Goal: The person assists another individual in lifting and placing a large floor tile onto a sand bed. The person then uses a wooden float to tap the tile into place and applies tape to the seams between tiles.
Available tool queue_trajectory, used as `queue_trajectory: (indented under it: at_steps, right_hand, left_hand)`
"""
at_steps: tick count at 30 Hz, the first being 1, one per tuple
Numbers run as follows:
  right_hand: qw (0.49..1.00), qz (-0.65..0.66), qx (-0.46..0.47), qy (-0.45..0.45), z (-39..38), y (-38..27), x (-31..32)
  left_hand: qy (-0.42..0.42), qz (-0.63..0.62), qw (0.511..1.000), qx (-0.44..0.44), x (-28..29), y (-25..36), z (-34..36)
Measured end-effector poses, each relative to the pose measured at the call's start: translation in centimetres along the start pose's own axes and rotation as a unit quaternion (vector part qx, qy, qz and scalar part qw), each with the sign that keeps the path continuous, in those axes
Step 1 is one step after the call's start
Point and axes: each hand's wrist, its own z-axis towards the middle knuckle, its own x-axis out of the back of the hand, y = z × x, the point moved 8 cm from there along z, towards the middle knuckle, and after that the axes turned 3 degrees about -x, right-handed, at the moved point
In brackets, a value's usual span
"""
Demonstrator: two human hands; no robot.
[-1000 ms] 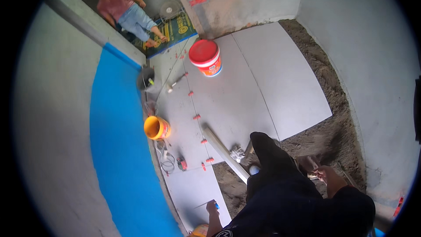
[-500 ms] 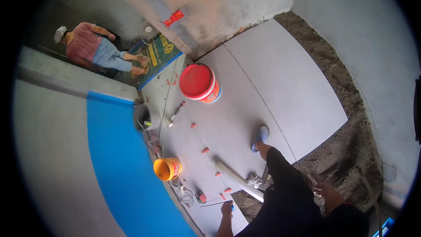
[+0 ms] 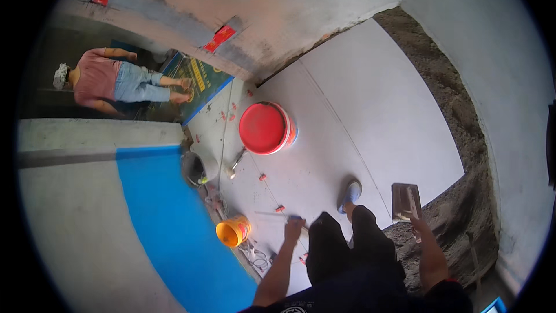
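My left hand (image 3: 292, 230) is closed on a tool with a thin, long blade (image 3: 269, 215) and a blue grip, held over the pale floor tiles (image 3: 376, 110). A flat rectangular trowel (image 3: 404, 202) is in my right hand (image 3: 420, 227), above the tiles' edge beside bare grey screed (image 3: 452, 226). Between my hands are my dark-clad legs and one grey-blue shoe (image 3: 350, 194) standing on a tile. Small red clips (image 3: 280, 208) dot a tile joint.
A lidded red bucket (image 3: 262, 127), dark bucket (image 3: 192, 168), orange bucket (image 3: 230, 233) and mallet (image 3: 233, 168) lie about the floor. Cables (image 3: 258, 258) lie lower left. Walls surround me, one partly painted blue (image 3: 156, 203). Someone in pink (image 3: 95, 78) walks in the opening.
My view has swung, showing more of the back wall. My foot stepped onto the tile. Both hands rose in view with their tools. The person in pink moved onward through the opening.
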Motion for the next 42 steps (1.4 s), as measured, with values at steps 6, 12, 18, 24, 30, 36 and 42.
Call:
queue_trajectory:
  at_steps: [6, 12, 18, 24, 30, 36, 42]
  right_hand:
    - [0.995, 0.095, 0.028, 0.029, 5.6, -5.8, 1.1]
    - [0.988, 0.133, 0.012, -0.072, 9.5, -10.6, -4.6]
    - [0.994, 0.102, -0.037, 0.019, 11.5, -12.1, -8.0]
    - [0.99, 0.061, 0.043, 0.117, 19.5, -10.3, -6.8]
    - [0.959, 0.262, -0.026, 0.102, 25.2, -15.5, -11.0]
    - [0.939, 0.29, -0.054, 0.179, 30.4, -18.7, -12.4]
    - [0.956, 0.239, 0.026, 0.166, 33.7, -18.8, -15.9]
  left_hand:
    - [0.063, -0.01, 0.998, -0.019, 3.7, 4.4, 15.0]
    - [0.12, 0.32, 0.936, -0.087, 11.4, 4.3, 29.0]
    - [0.094, 0.366, 0.915, -0.143, 14.0, 3.5, 40.8]
    - [0.059, 0.324, 0.937, -0.117, 10.1, -0.1, 48.2]
    - [0.163, 0.282, 0.943, -0.07, 11.1, -7.1, 40.2]
    - [0.12, -0.487, 0.769, 0.395, 1.2, -17.9, 41.7]
    - [0.056, 0.139, 0.989, -0.003, 8.6, -20.8, 47.3]
